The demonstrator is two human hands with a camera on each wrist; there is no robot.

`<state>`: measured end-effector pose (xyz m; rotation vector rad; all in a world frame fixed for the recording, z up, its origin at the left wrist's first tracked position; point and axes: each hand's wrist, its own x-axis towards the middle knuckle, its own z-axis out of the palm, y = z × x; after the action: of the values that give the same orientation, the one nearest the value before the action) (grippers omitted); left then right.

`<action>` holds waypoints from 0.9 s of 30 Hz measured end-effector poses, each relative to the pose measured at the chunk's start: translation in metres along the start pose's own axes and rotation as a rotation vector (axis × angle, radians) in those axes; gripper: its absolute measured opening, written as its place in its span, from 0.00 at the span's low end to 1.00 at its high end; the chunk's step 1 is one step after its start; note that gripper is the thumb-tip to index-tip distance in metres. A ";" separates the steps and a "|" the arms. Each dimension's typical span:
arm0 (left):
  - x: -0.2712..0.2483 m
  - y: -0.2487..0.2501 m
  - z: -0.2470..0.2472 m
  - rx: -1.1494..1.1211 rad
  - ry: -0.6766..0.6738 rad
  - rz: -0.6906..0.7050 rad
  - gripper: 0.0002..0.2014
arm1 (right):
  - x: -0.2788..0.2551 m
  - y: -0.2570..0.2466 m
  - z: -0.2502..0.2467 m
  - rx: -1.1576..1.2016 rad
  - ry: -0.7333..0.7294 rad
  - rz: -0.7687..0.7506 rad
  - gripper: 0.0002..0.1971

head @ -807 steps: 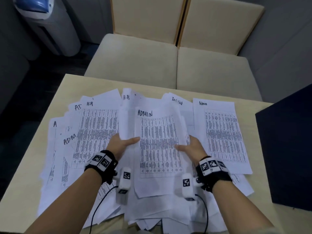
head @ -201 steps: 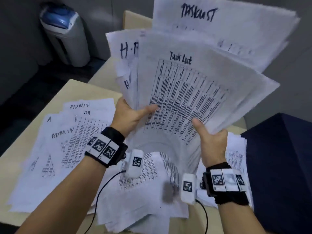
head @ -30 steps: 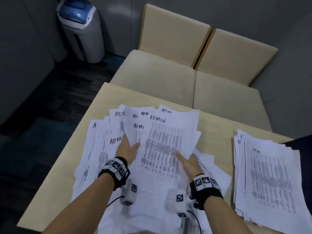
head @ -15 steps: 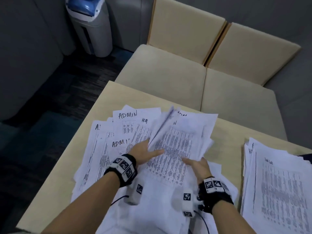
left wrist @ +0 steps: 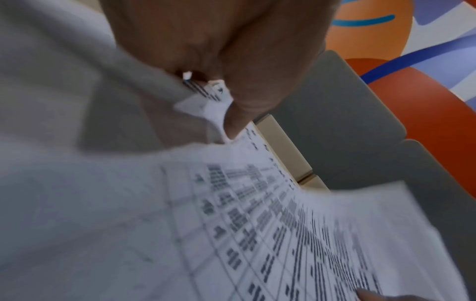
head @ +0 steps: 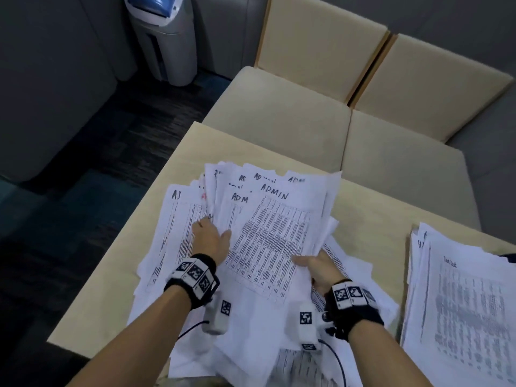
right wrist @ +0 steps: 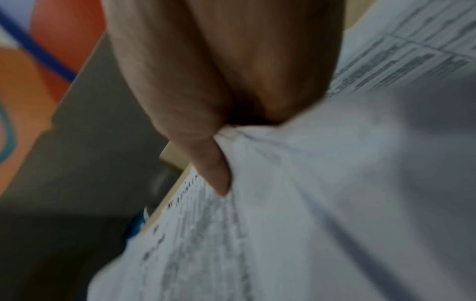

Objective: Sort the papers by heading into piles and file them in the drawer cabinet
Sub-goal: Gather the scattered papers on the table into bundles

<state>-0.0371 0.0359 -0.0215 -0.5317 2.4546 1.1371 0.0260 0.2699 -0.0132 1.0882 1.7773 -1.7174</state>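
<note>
White printed sheets headed ADMIN lie fanned at the beige worktop's left edge, gripped by left hand and right hand, fingers pinching. Loose outer sheets may slip floorward.

We are in an office lounge or break area: a light wood table spread with printed papers, beige cushioned seats behind it, dark carpet, and a grey bin by the wall.
</note>
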 end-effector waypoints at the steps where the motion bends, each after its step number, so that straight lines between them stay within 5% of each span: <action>1: 0.001 -0.002 -0.001 -0.075 -0.008 0.024 0.31 | 0.001 0.001 0.001 -0.036 0.011 -0.003 0.18; 4: 0.007 -0.014 -0.012 -0.345 -0.047 -0.035 0.35 | 0.001 0.004 -0.008 -0.148 0.119 -0.064 0.22; 7: 0.006 -0.020 -0.014 -0.347 -0.103 -0.167 0.48 | 0.005 0.013 -0.018 -0.304 0.334 -0.086 0.47; 10: -0.004 -0.010 -0.002 -0.256 -0.167 -0.119 0.39 | 0.006 0.018 -0.013 -0.211 0.254 -0.050 0.58; 15: -0.027 0.026 -0.032 -0.464 -0.340 0.181 0.36 | -0.015 0.014 -0.025 0.107 0.124 -0.125 0.18; 19: -0.060 0.057 -0.092 -0.624 -0.580 0.425 0.31 | -0.046 0.011 -0.051 0.589 -0.115 -0.248 0.31; 21: -0.074 0.072 -0.114 -0.684 -0.623 0.515 0.29 | -0.066 -0.001 -0.056 0.730 -0.207 -0.330 0.30; 25: -0.081 0.097 -0.131 -0.731 -0.485 0.624 0.20 | -0.111 -0.040 -0.043 0.627 -0.258 -0.539 0.07; 27: -0.084 0.105 -0.133 -0.715 -0.443 0.669 0.19 | -0.120 -0.052 -0.035 0.496 -0.186 -0.587 0.18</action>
<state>-0.0400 0.0102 0.1656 0.3900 1.8138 2.1375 0.0642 0.2804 0.1161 0.5577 1.6954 -2.6151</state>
